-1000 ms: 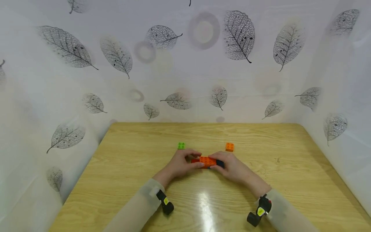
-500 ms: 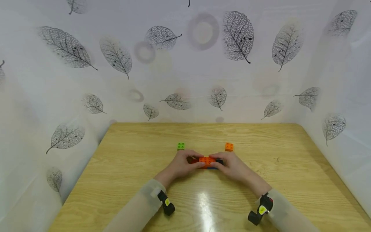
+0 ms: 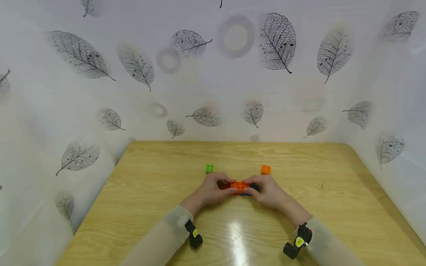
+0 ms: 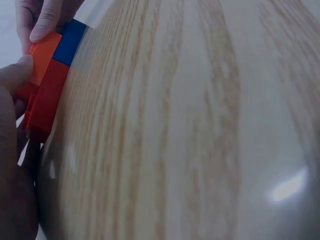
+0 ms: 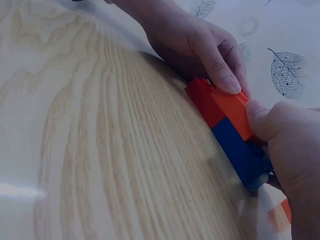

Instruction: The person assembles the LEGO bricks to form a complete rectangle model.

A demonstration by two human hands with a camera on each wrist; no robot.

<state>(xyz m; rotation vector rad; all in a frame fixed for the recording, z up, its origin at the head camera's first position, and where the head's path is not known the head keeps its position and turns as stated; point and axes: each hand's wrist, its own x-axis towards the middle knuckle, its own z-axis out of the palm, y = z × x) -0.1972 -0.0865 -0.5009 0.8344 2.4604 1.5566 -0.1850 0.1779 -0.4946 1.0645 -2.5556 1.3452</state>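
An orange building brick (image 3: 240,186) sits on top of a red brick (image 4: 50,95) and a blue brick (image 5: 237,150), bridging the seam where the two meet end to end. The left hand (image 3: 213,189) pinches the orange brick's left end between thumb and fingers, over the red brick. From the other side the right hand (image 3: 270,193) pinches its right end, above the blue brick. Both thumbs lie along the near side of the orange brick, and the fingers reach round the far side, partly hidden.
Behind the left hand lies a small green brick (image 3: 209,169) on the wooden table (image 3: 149,207). Another small orange brick (image 3: 266,169) lies behind the right hand. A leaf-patterned white sheet (image 3: 213,81) hangs behind the table.
The right thumb has shifted up from the lower bricks onto the orange brick's near side. Otherwise the hands stay in place; the head view has swung slightly.
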